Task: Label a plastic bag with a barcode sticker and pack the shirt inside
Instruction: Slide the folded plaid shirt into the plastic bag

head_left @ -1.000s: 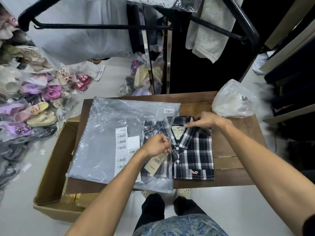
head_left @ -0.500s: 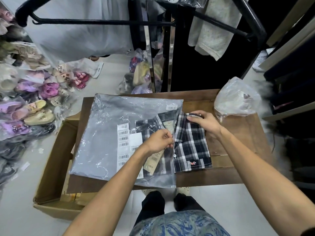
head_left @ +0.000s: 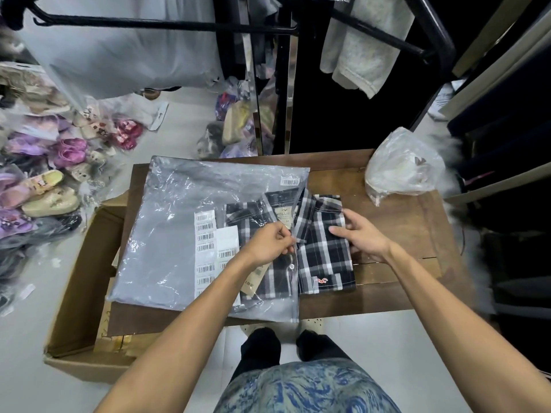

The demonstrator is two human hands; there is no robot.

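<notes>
A folded plaid shirt (head_left: 322, 248) lies half inside a clear plastic bag (head_left: 185, 234) on the wooden bench (head_left: 396, 234). The left hand (head_left: 268, 244) pinches the bag's open edge, while the right hand (head_left: 362, 236) rests with loosely spread fingers on the shirt's exposed half. A barcode sticker (head_left: 289, 181) marks the bag's far corner.

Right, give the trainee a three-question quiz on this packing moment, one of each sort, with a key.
1. True or false: the plaid shirt is fully inside the clear plastic bag.
2. Multiple choice: what is the left hand doing? A) resting flat on the wooden table B) pinching the bag's open edge C) lifting the crumpled white bag
3. Fill in: the barcode sticker sits at the bag's far ______ corner.

Key
1. False: about half of it still lies outside, under the right hand.
2. B
3. right
</notes>
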